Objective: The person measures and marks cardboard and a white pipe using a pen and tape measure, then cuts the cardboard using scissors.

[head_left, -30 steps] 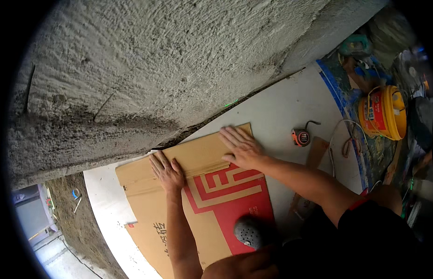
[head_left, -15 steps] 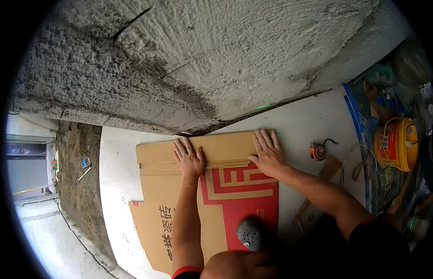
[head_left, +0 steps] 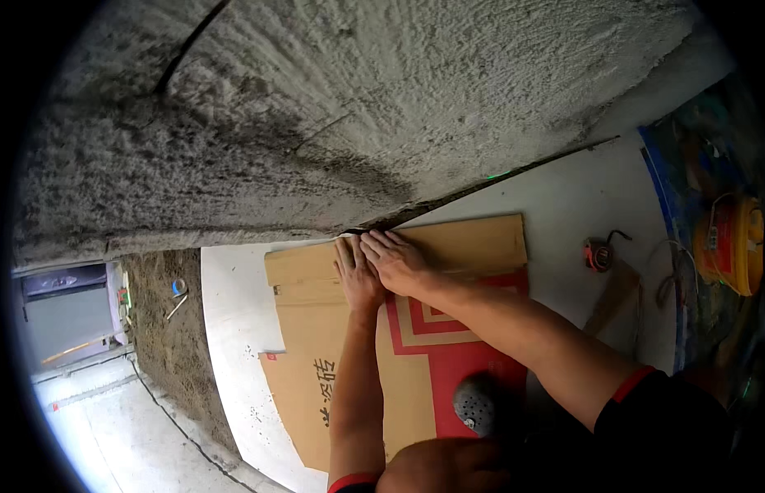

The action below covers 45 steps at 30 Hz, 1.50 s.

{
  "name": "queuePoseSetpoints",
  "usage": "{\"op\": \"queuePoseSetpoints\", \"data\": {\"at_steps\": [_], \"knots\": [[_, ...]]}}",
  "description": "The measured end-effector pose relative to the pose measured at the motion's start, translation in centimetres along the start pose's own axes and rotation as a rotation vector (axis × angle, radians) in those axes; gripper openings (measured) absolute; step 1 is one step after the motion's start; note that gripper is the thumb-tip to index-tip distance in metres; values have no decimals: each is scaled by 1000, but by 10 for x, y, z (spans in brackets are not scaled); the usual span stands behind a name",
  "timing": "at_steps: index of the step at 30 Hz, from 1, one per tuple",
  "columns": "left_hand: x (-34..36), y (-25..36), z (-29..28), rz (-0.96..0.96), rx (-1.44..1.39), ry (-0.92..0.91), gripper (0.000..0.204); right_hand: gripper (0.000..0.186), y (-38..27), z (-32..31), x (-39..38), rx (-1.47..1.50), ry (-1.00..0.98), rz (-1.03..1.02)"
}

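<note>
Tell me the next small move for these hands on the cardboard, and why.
I'd suggest sliding the right hand rightward along the cardboard and pressing there. Both hands lie bunched together on its strip nearest the rough wall, with the left hand beside the right, and the longer stretch to the right has no hand on it.

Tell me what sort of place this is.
Probably a building site or a space being renovated: there is a rough, unfinished-looking wall, a strip of bare brown ground beside the white surface, and a tape measure lying on it.
</note>
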State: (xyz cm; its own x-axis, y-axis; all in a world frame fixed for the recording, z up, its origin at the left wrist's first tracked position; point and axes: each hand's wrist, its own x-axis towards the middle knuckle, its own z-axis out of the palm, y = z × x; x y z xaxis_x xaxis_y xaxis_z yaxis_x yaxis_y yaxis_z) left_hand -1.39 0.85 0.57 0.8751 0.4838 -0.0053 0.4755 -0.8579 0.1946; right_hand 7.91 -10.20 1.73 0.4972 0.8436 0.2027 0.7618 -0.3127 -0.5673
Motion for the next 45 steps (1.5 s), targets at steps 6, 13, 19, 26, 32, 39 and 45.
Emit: {"op": "queuePoseSetpoints", "data": {"at_steps": [6, 13, 19, 26, 32, 39, 45], "knots": [[2, 19, 0, -22, -5, 110, 59, 59, 24, -29, -31, -76, -56, 103], [-2, 13, 3, -3, 61, 112, 60, 72, 84, -94, -111, -194, -83, 89], [-3, 6, 3, 16, 56, 54, 73, 77, 103, -123, -160, -276, -66, 217], [-5, 8, -5, 24, 42, 20, 91, 81, 107, -139, -193, -337, -81, 286], [-2, 5, 1, 81, 90, 74, 87, 79, 98, -177, -223, -323, -137, 203], [7, -10, 25, 362, 233, 162, 65, 28, 74, -210, -342, 39, -714, 233], [-1, 144, 15, 579, -10, -48, 72, 45, 74, -240, -394, 105, -950, 404]]}}
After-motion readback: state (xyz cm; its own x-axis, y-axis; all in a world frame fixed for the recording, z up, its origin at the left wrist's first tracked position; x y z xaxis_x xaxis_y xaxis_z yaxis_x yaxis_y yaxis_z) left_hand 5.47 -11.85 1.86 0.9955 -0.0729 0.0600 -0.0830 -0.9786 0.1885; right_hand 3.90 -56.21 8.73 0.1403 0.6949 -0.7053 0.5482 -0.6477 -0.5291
